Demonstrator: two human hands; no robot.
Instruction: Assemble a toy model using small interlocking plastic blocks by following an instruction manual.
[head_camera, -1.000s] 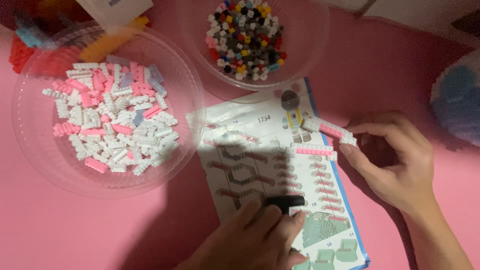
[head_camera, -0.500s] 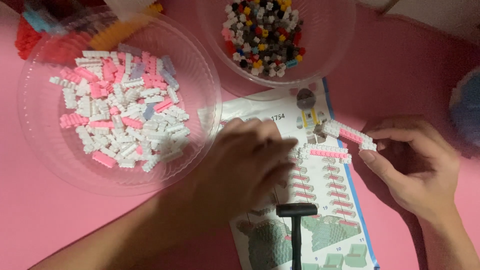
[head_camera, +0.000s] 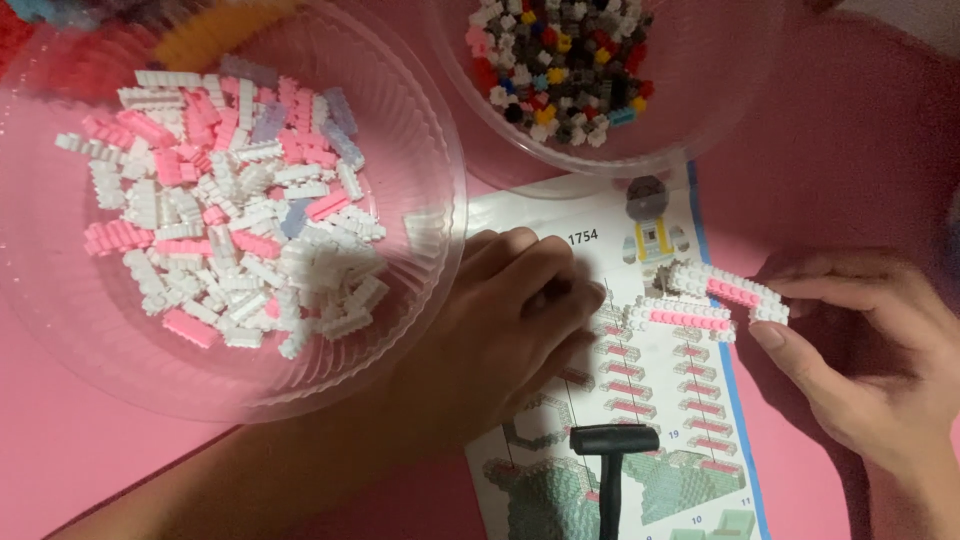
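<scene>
Right hand (head_camera: 860, 360) holding pink-white brick strip (head_camera: 728, 290), left hand (head_camera: 510, 320) on instruction sheet (head_camera: 650, 400)

Left hand (head_camera: 510, 320): I see it palm down, fingers curled loosely, the knuckles pointing up and to the right
Left forearm: it comes in from the lower left corner, in a diagonal line
Right hand (head_camera: 860, 360): I see it at the right edge, fingers bent inward, thumb and fingertips pinched together
Right wrist: it leaves at the lower right corner
</scene>
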